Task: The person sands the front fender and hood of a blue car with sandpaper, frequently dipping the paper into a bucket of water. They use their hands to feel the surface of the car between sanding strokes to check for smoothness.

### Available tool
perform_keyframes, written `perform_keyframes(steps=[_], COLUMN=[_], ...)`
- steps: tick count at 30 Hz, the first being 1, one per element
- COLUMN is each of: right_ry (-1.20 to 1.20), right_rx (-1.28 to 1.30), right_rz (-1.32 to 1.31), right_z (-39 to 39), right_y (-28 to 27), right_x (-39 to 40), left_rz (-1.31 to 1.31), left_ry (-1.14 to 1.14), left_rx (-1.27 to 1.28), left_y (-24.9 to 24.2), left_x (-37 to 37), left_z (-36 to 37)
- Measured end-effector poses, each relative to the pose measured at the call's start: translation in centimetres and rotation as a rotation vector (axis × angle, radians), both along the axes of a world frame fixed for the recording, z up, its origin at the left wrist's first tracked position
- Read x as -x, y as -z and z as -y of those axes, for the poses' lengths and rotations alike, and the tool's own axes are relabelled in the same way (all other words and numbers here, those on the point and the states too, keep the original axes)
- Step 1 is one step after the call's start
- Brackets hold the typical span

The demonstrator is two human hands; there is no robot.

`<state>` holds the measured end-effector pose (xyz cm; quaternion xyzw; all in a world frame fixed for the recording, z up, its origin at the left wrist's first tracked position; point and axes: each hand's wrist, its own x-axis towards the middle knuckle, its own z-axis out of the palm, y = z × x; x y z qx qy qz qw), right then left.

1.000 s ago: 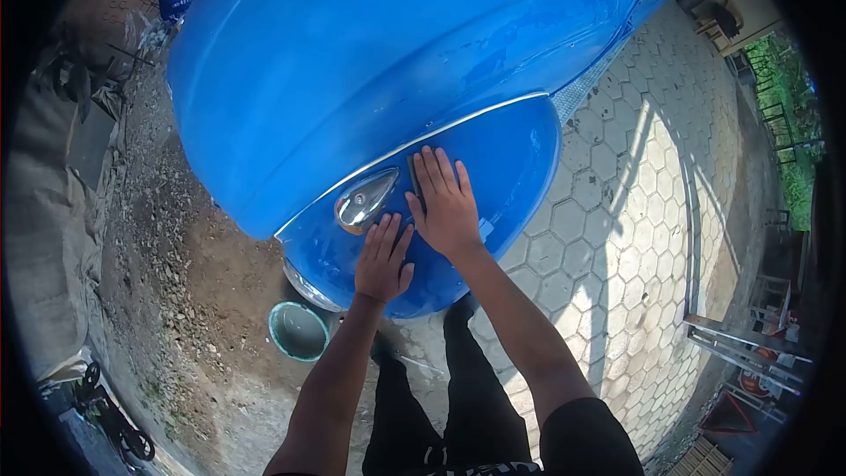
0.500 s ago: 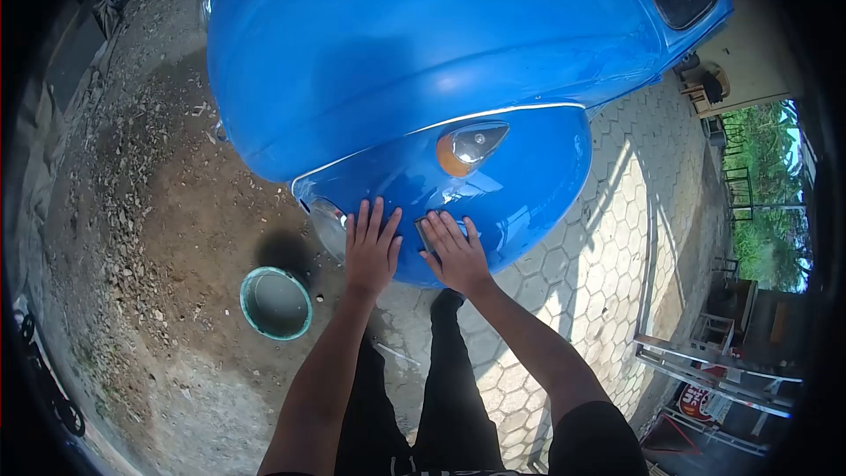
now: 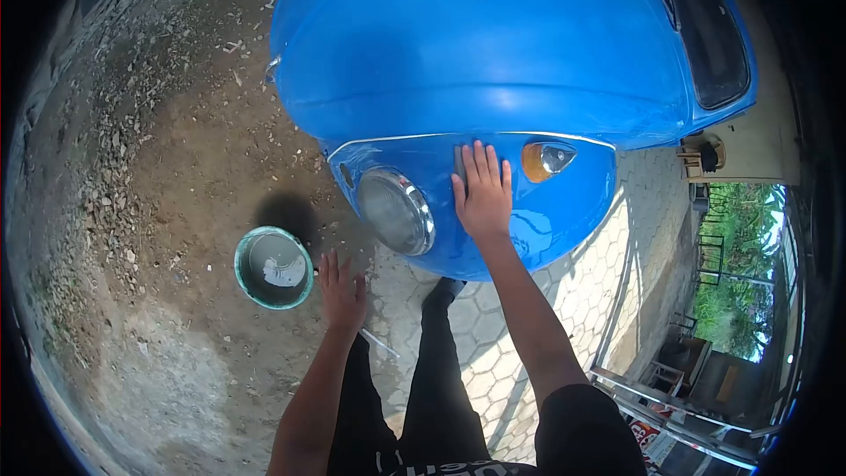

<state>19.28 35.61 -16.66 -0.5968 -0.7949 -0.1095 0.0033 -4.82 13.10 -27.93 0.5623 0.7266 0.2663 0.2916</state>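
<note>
A blue car [image 3: 493, 35] fills the upper middle, with a round headlight [image 3: 397, 211] and an orange and clear turn signal [image 3: 548, 161] on its fender. My right hand [image 3: 486, 194] lies on the fender between these two lamps, fingers stretched over a small dark flat piece [image 3: 460, 163] that shows at its left edge. My left hand [image 3: 342, 289] hangs in the air below the headlight, off the car, fingers apart and holding nothing. Left of it, on the ground, stands a green-rimmed bucket [image 3: 240, 266] with greyish water.
Dirt and gravel ground [image 3: 176, 185] lies to the left, hexagonal paving [image 3: 493, 326] to the right. A metal ladder [image 3: 679, 419] is at the lower right. A wooden chair [image 3: 709, 154] stands by the wall. A thin white stick [image 3: 379, 343] lies near my feet.
My left hand has left the fender and moved down toward the bucket. My right hand has slid up the fender with the dark piece. The view has shifted, so the headlight shows fully.
</note>
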Motion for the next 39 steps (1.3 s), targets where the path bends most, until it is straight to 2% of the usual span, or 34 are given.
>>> perform_keyframes(steps=[1,5,8,11,15,18,23,27,29,31,34,35,38,39], right_ry=[0.129,-0.329,-0.274,-0.288,-0.401,-0.405,-0.371,-0.397,-0.303,-0.066,0.196,0.111,-0.129,-0.092], right_rx=[-0.038,0.172,0.116,0.123,0.112,0.119,0.181,0.222,0.119,-0.033,-0.166,-0.13,0.008,-0.025], right_rz=[0.002,0.03,-0.022,0.043,0.061,0.134,0.053,-0.05,-0.009,-0.019,-0.022,-0.006,0.042,0.01], right_z=[0.1,3.2,0.8,-0.2,2.5,3.3,-2.3,-2.4,-1.9,-2.0,-1.9,-2.1,-1.1,-1.5], right_y=[-0.1,4.0,3.5,3.6,1.9,1.5,4.2,3.8,1.3,-0.7,0.3,1.1,3.1,2.3], right_x=[0.7,3.5,5.4,5.9,1.5,0.5,7.9,6.0,2.9,-0.6,-0.6,0.4,4.2,3.7], left_rz=[0.03,0.123,0.212,0.283,0.375,0.43,0.527,0.619,0.653,0.616,0.633,0.642,0.724,0.721], left_ry=[-0.007,-0.043,-0.056,-0.085,-0.102,-0.157,-0.18,-0.189,-0.205,-0.203,-0.2,-0.198,-0.148,-0.131], left_rx=[-0.007,0.018,0.021,0.041,0.002,0.028,-0.009,0.035,0.081,0.08,0.089,0.085,0.117,0.128], left_y=[0.5,0.7,0.4,-0.3,0.1,0.3,2.1,3.1,2.5,2.7,3.3,3.9,1.5,1.3], left_x=[0.2,0.6,1.6,2.5,3.7,3.8,1.7,1.4,2.2,2.9,1.3,1.0,-0.6,-0.9], left_z=[0.2,-0.3,-0.9,-1.5,-1.3,-1.2,-2.0,-2.1,-2.1,-2.3,-2.5,-3.0,-4.5,-4.7])
